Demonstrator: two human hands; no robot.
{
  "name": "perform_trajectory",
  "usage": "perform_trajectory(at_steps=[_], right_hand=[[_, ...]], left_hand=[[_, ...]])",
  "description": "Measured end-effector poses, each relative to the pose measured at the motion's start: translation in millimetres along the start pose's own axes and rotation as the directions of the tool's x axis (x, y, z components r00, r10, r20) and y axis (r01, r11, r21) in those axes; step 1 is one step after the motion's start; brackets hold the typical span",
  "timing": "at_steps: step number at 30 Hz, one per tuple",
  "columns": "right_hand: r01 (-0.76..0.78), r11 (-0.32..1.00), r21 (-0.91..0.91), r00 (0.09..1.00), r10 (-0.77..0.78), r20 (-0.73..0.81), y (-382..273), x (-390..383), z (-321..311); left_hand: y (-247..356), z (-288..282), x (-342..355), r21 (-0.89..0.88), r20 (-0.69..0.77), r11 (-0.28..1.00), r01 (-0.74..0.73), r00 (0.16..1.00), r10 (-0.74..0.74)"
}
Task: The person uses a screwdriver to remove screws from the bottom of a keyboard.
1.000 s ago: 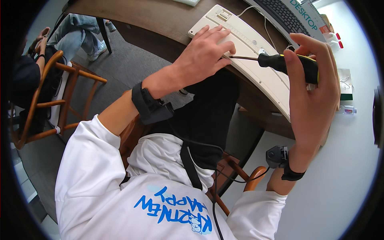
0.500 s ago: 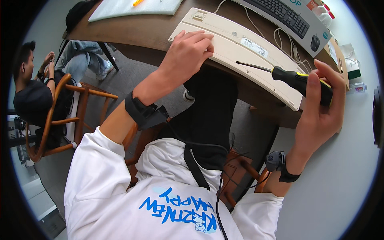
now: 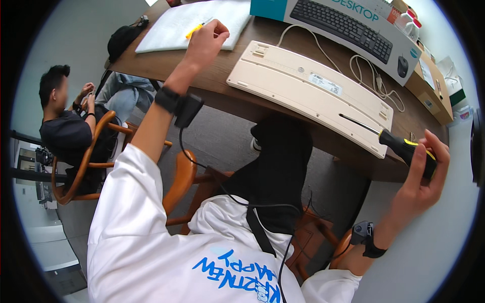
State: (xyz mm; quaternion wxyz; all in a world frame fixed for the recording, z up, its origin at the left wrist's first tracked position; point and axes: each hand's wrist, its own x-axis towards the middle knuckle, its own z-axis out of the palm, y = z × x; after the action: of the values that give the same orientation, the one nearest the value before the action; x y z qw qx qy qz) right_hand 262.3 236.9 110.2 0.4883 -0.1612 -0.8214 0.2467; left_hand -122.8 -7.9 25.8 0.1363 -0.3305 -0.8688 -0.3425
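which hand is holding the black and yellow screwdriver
The right hand, gripping the screwdriver; the left hand is near the yellow tool on the white foam sheet.

Soft, bright light fell on the keyboard (image 3: 309,97), but I saw dark shade under the table (image 3: 217,65). Its edge looked bent, and the corners were black.
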Motion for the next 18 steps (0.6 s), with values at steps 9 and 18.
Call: perform_trajectory(at_steps=[9,18], right_hand=[[-0.003,1.0,-0.002,0.999,0.003,-0.033,11.3,2.1,-1.2],[-0.017,0.998,0.063,0.999,0.02,-0.041,15.2,9.8,11.6]], left_hand=[[-111.7,15.6,50.8,0.215,-0.006,0.972,0.089,0.996,-0.09],[-112.0,17.9,47.1,0.222,0.014,0.974,0.053,0.998,-0.058]])
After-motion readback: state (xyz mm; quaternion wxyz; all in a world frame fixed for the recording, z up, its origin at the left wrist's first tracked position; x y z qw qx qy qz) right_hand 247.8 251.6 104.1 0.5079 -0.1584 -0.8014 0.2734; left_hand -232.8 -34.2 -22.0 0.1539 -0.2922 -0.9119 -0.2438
